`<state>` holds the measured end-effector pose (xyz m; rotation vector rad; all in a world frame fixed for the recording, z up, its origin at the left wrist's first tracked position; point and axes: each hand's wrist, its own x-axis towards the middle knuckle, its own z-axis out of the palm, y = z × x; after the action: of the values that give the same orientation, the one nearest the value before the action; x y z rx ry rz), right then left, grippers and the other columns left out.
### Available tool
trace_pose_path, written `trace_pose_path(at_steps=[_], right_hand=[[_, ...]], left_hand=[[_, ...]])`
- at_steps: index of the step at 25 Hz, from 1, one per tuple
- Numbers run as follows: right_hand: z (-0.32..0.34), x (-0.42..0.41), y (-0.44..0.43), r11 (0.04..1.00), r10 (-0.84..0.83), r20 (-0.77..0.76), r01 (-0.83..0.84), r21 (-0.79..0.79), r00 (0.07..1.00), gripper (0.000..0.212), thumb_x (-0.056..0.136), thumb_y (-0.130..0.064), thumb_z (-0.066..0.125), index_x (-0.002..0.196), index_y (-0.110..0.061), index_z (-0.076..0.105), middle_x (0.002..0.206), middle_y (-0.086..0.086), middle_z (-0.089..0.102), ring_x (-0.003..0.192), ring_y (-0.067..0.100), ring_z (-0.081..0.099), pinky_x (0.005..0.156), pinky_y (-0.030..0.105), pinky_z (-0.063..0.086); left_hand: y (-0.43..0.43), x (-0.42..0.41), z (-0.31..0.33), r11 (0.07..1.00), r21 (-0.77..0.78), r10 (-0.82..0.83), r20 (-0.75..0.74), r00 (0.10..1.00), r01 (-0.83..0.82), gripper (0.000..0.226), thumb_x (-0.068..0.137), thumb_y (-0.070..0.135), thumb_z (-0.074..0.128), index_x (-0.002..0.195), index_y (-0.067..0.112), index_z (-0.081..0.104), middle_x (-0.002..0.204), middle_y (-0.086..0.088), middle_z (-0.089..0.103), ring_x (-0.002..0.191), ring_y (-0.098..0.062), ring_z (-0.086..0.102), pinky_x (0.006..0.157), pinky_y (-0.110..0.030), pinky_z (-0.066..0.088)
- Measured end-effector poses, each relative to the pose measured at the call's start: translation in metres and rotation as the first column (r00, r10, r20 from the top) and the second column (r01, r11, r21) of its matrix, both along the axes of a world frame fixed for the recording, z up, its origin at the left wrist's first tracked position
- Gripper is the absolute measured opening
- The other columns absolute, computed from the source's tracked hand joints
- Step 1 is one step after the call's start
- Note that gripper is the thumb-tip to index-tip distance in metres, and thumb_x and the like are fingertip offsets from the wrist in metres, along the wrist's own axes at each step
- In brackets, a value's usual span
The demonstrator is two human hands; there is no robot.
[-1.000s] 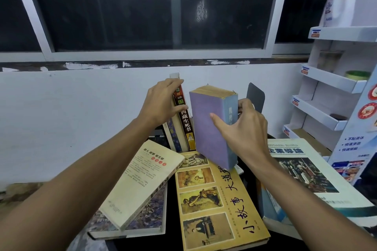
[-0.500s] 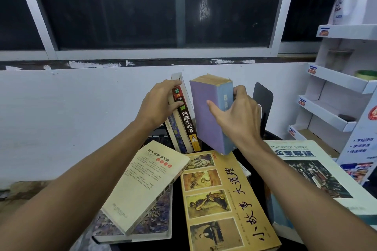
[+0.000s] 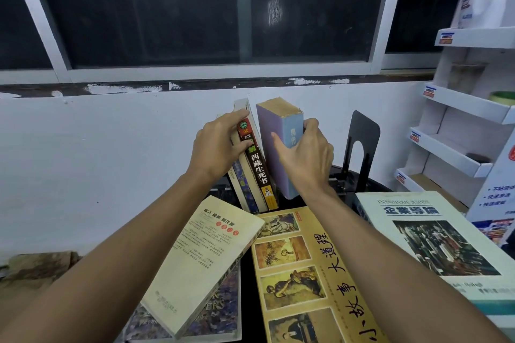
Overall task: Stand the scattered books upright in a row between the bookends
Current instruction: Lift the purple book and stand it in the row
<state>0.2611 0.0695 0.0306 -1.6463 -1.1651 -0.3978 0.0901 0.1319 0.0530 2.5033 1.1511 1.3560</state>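
Standing a thick book point(image 3: 267, 164) upright, left of the black bookend point(image 3: 365, 133) and apart from it; whether its lower edge rests on the desk point(image 3: 246, 270) cannot be told. The right hand point(image 3: 306, 159) pinches it high up, thumb on the purple cover and fingers point(image 3: 312, 125) wrapped round the far side. Farther left of the bookend, the left hand point(image 3: 214, 153) grips the tops of several leaning books point(image 3: 257, 172), fingers curled over their upper edges and thumb on a spine. Nearer the viewer than the bookend lie a yellow picture book point(image 3: 306, 273), a cream paperback point(image 3: 200, 264) and a large pale book point(image 3: 434, 245), all flat. The thick book looks heavy, stiff and worn at the top; a grip across both covers near mid-height should likely control it best, since the thin neighbours seem prone to topple.
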Motion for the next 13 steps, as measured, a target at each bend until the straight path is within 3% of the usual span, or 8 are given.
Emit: trace_pose_path(at_steps=[13], right_hand=[[-0.044,-0.009,0.025,0.995,-0.075,-0.095,0.069,-0.066,0.993,0.056,0.084,-0.059,0.070,0.104,-0.011,0.050,0.088,0.005,0.064,0.077,0.029,0.066,0.062,0.028,0.036]], left_hand=[[0.003,0.008,-0.003,1.000,0.003,0.023,0.027,0.999,-0.023,0.061,0.086,0.024,0.079,0.141,0.031,0.054,0.136,0.003,0.064,0.119,-0.018,0.063,0.095,-0.046,0.056]])
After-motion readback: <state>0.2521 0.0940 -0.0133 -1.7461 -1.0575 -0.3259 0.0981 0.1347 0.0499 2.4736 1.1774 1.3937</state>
